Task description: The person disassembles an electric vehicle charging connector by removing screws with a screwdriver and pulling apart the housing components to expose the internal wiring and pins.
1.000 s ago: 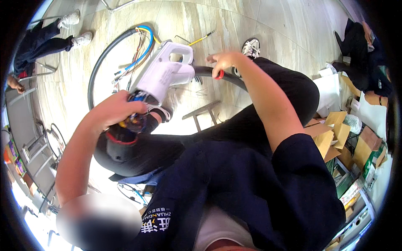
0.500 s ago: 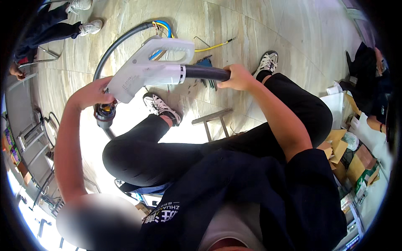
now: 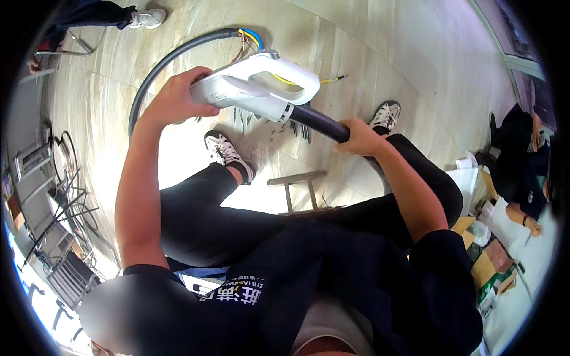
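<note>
A white electric-car charging gun [image 3: 243, 95] with a loop handle is held up in front of me, tilted down to the right. My left hand [image 3: 178, 98] wraps round its left end, thumb below and fingers on top; that end is mostly hidden. From its right end comes a thick black cable [image 3: 317, 123], and my right hand [image 3: 359, 137] is closed round it a short way from the gun. Beyond the gun, a curved black cable [image 3: 172, 56] ends in bare blue and yellow wires [image 3: 254, 38]. Dark slim tools [image 3: 306, 132] lie on the floor beneath, partly covered.
A small wooden stool [image 3: 297, 177] stands between my legs. At the right are opened cardboard boxes [image 3: 490, 261] and a seated person [image 3: 516, 154]. Coiled cables [image 3: 74, 190] and metal frames fill the left side. Another person's shoe [image 3: 148, 18] shows at the upper left.
Both hands have carried the charging gun to the right, and its right end dips lower. The dark open end with wiring, seen under my left hand before, no longer shows.
</note>
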`<state>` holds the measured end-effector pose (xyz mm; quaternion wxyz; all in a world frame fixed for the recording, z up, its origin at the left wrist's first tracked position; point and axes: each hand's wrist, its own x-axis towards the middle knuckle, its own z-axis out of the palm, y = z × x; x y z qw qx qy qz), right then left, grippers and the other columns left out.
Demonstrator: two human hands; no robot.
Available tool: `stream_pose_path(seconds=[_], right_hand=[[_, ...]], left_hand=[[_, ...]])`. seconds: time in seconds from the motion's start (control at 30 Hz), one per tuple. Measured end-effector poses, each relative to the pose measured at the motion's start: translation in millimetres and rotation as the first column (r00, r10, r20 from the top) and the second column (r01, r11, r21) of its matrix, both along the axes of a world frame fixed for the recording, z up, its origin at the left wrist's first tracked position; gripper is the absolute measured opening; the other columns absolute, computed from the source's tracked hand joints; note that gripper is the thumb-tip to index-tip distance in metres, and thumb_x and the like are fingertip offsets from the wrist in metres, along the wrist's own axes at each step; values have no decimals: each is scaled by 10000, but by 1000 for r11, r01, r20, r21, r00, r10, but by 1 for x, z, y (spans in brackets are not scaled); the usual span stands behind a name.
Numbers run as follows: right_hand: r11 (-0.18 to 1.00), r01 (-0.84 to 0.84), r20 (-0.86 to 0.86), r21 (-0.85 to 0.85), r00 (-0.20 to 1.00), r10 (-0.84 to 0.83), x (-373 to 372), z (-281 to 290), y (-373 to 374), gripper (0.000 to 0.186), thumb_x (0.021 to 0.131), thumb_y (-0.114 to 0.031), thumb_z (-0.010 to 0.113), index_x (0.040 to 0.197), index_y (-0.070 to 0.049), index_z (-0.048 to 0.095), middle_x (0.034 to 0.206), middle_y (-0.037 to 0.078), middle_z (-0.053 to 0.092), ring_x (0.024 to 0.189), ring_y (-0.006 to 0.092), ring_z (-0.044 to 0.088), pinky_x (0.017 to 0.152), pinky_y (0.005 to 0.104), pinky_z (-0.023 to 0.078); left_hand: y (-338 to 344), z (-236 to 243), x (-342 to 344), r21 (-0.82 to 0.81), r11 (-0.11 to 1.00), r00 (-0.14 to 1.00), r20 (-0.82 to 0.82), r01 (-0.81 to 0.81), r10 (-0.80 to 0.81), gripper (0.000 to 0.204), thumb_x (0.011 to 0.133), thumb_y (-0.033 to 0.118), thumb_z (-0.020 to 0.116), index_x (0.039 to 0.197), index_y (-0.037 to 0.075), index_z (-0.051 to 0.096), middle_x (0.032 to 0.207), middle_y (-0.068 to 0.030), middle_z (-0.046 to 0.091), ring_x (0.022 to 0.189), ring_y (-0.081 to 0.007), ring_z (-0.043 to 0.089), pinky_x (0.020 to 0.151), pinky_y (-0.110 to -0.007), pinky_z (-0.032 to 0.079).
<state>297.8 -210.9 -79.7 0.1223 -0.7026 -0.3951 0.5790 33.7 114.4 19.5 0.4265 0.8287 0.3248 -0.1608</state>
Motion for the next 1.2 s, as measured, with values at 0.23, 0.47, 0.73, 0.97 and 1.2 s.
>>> stream_pose_path(seconds=[0.23,0.47,0.73,0.97,1.2], right_hand=[[989,-4,167,146,986,-21,-35,4,1,407,682,-250,804,940,37,674,776,226,647,736,369,638,722,424,493],[985,-21,222,170,975,-17,-45,27,-11,359,687,-245,774,953,-16,702,804,221,669,802,400,662,738,439,515],[996,-12,321,87,947,-17,-53,8,-28,332,664,-139,718,980,-39,697,817,218,671,821,407,660,739,447,525],[998,41,305,38,951,-51,-66,6,-34,360,669,-132,721,1021,-54,708,861,209,688,863,403,663,764,451,530],[999,-41,179,-34,983,47,-64,3,-39,359,727,-150,722,1082,-98,707,910,181,710,897,364,686,799,441,544]], left_hand=[[-37,-39,30,250,968,949,305,6,-85,601,676,204,832,1213,35,621,1024,-179,700,899,-289,694,790,-377,551],[-37,-41,48,33,995,975,200,91,-96,311,615,152,808,875,45,677,785,-137,679,737,-265,679,709,-361,516],[-81,-38,49,322,942,924,327,90,-200,255,600,102,790,826,72,677,722,-129,672,705,-333,674,657,-372,532],[-75,-47,84,276,938,967,80,212,-242,310,607,107,803,901,119,703,803,-119,711,747,-332,698,710,-383,552],[-109,-12,64,509,806,920,65,302,-386,342,622,156,803,952,179,714,854,-81,727,785,-289,711,709,-375,570]])
